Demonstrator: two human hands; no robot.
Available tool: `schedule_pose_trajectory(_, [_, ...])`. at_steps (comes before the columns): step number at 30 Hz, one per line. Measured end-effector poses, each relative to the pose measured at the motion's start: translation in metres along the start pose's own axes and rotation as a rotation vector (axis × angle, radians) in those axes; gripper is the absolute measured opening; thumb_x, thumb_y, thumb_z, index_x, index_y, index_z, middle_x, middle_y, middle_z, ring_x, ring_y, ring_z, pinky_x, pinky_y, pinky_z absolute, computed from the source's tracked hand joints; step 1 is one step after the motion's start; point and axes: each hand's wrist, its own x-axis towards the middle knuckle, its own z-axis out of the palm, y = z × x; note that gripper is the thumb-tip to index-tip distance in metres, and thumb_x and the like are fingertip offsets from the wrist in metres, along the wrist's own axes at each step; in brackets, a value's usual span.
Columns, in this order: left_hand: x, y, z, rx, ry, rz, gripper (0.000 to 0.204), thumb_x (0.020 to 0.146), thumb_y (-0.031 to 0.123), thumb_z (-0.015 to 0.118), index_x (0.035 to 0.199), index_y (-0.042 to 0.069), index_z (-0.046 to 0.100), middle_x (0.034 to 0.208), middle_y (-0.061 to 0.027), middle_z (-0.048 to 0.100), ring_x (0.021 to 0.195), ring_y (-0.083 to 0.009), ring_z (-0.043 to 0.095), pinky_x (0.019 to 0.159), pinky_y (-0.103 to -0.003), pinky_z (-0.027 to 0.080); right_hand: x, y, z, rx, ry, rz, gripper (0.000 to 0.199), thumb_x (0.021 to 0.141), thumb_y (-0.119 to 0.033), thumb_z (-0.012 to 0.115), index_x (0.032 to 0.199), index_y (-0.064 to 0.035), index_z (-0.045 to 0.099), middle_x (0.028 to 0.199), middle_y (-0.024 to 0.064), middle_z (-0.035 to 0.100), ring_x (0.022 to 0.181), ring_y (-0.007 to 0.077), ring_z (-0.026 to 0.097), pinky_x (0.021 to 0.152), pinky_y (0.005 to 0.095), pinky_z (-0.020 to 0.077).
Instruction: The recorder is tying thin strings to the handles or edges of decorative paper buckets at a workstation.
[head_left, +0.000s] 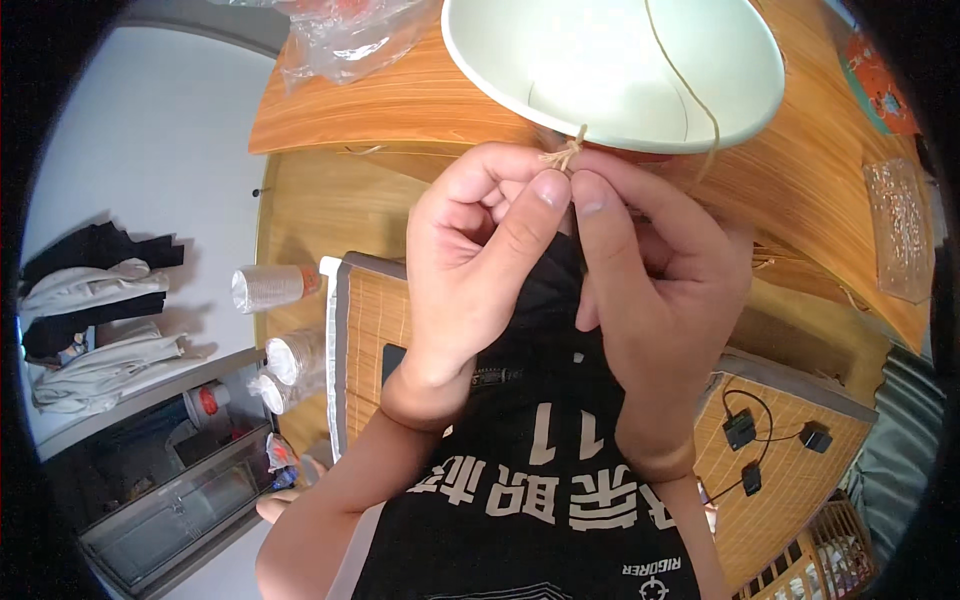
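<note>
Both my hands meet in front of me, just below the rim of a pale green basin (610, 60). Between their fingertips is a short bunch of tan cord (565, 152), knotted, with frayed ends pointing up. My left hand (470, 250) pinches it with thumb and index finger. My right hand (670, 270) presses thumb against index finger close beside it, at the same cord. The tips of the cord's lower part are hidden by the thumbs. A long tan strand (685, 85) runs across the basin and hangs over its near rim.
The basin stands on a wood-grain table (400, 110). A crumpled plastic bag (350, 40) lies left of it, a transparent box of small pieces (897, 230) at the right. Stacked cups (270, 288) stand lower left. Black adapters with cables (740, 430) lie on a woven mat (790, 480).
</note>
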Motion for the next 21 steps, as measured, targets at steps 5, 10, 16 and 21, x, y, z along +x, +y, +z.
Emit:
schedule_pose_trajectory(5, [0.000, 0.001, 0.003, -0.009, 0.000, -0.041, 0.010, 0.098, 0.008, 0.060, 0.102, -0.001, 0.064, 0.078, 0.0053, 0.060, 0.069, 0.0014, 0.048, 0.063, -0.015, 0.037, 0.009, -0.013, -0.001, 0.370, -0.063, 0.373, 0.020, 0.095, -0.011, 0.065, 0.107, 0.0044, 0.070, 0.088, 0.0098, 0.073, 0.041, 0.0010, 0.042, 0.037, 0.0170, 0.0272])
schedule_pose_trajectory(10, [0.002, -0.008, -0.004, 0.002, -0.053, 0.030, 0.009, 0.098, 0.007, 0.060, 0.100, -0.001, 0.064, 0.074, 0.0085, 0.053, 0.065, 0.0017, 0.041, 0.059, -0.015, 0.032, 0.009, -0.008, 0.006, 0.414, -0.049, 0.408, 0.021, 0.095, -0.012, 0.064, 0.107, 0.0047, 0.069, 0.101, 0.0134, 0.073, 0.039, 0.0005, 0.038, 0.036, 0.0174, 0.0259])
schedule_pose_trajectory(16, [-0.005, -0.011, -0.004, 0.197, -0.060, 0.013, 0.003, 0.095, 0.000, 0.062, 0.097, -0.002, 0.064, 0.071, 0.0069, 0.053, 0.063, 0.0010, 0.042, 0.056, -0.016, 0.033, 0.008, -0.010, 0.006, 0.531, 0.012, 0.448, 0.025, 0.097, -0.014, 0.061, 0.110, 0.0063, 0.067, 0.071, 0.0008, 0.062, 0.039, -0.0016, 0.029, 0.039, 0.0174, 0.0203])
schedule_pose_trajectory(21, [-0.009, -0.013, 0.005, 0.112, -0.047, 0.065, 0.005, 0.091, -0.004, 0.064, 0.094, -0.001, 0.065, 0.070, 0.0040, 0.060, 0.059, 0.0003, 0.049, 0.053, -0.017, 0.038, 0.008, -0.022, 0.004, 0.650, 0.026, 0.575, 0.025, 0.098, -0.014, 0.057, 0.110, 0.0065, 0.066, 0.049, -0.0121, 0.034, 0.040, -0.0018, 0.024, 0.041, 0.0188, 0.0160])
